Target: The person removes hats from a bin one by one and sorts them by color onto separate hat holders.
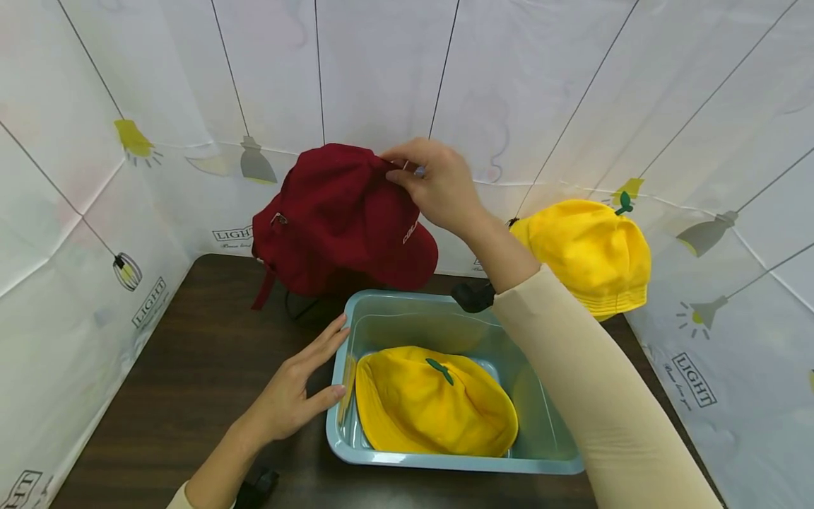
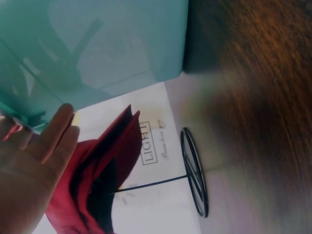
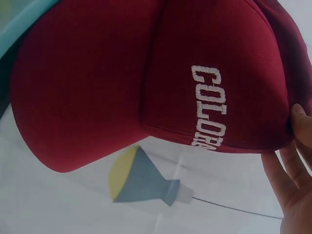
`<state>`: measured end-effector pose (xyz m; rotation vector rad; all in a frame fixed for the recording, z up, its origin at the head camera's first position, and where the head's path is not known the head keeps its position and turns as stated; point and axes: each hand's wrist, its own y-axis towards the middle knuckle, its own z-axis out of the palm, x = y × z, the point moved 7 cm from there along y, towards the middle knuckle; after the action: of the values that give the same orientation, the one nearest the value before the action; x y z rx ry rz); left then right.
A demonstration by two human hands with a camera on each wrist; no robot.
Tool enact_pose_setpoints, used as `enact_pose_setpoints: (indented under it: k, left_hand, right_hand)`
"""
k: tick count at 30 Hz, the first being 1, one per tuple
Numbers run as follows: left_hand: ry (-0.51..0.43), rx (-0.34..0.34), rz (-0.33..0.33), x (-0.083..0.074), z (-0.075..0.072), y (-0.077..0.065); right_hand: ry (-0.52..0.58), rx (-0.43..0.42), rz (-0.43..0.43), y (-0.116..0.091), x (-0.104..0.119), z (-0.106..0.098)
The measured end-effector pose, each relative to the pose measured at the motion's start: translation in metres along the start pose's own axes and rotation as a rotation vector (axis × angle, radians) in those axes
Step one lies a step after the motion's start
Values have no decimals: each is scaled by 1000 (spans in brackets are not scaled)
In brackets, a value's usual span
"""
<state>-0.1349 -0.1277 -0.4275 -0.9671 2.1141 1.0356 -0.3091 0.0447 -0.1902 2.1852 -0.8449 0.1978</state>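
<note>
A dark red baseball cap [image 1: 337, 219] with white lettering hangs on a thin black wire stand [image 2: 194, 173] behind the bin. My right hand [image 1: 439, 187] pinches the cloth of its crown; in the right wrist view, thumb and fingers [image 3: 287, 165] meet at the crown's edge. My left hand [image 1: 289, 396] lies with extended fingers against the left rim of a light blue plastic bin [image 1: 445, 461]. Inside that bin lies a yellow bucket hat [image 1: 439, 406] with a green sprout on top.
Another yellow hat [image 1: 585, 254] with a green sprout sits at the back right, partly behind my right forearm. A dark wooden table [image 1: 184, 367] carries everything. White printed cloth [image 1: 381, 78] hangs close behind and along both sides.
</note>
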Motion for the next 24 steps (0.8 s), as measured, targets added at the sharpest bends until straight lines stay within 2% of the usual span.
enact_pose_setpoints:
  k: [11, 20, 24]
  left_hand:
    - [14, 5, -4, 1, 1, 0]
    - [10, -5, 7, 2, 1, -1]
    - [6, -8, 14, 1, 1, 0]
  right_hand:
    - [-68, 112, -8, 3, -3, 35]
    - [-91, 189, 82, 5, -7, 57]
    - [-92, 206, 90, 6, -8, 68]
